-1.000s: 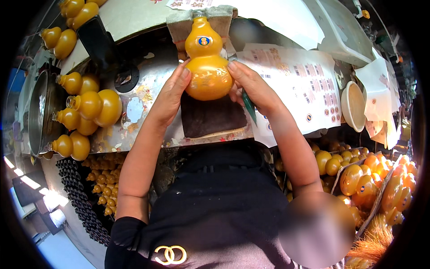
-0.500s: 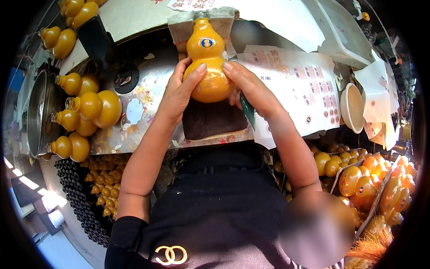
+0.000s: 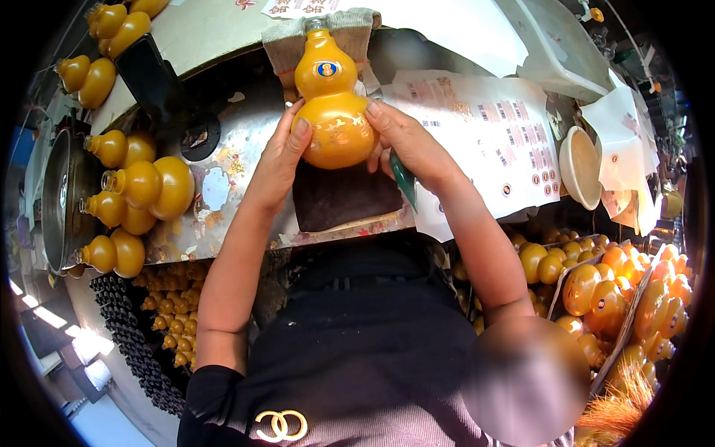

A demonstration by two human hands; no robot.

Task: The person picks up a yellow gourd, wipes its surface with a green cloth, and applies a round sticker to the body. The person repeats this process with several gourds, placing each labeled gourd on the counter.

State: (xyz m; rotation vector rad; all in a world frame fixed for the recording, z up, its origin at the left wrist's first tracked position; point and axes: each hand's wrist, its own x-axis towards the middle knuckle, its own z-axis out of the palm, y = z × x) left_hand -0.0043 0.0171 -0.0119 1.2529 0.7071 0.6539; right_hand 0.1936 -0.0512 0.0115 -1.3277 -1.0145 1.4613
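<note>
An amber-yellow gourd-shaped bottle (image 3: 337,138) lies between my two hands, its clear glass neck pointing away from me. A small blue oval sticker with an orange middle (image 3: 326,69) is on its upper bulb, and gold markings show on the lower bulb. My left hand (image 3: 281,155) grips the lower bulb from the left, thumb along its side. My right hand (image 3: 413,145) holds the right side with thumb and fingers. A green pointed tool (image 3: 403,179) sticks out below the right fingers; its other end is hidden. A folded grey cloth (image 3: 359,33) lies beneath the neck.
A dark pad (image 3: 346,200) lies at the bench edge. Sticker sheets (image 3: 488,141) spread to the right, beside a pale bowl (image 3: 580,167). Several gourd bottles (image 3: 173,188), a phone on a stand (image 3: 149,78) and a metal pan (image 3: 67,201) stand left. Crates of gourds (image 3: 588,290) sit lower right.
My left thumb has slid outward to the bulb's left side, and my right thumb sits nearer its edge. More of the gold markings show. The whole view has shifted slightly.
</note>
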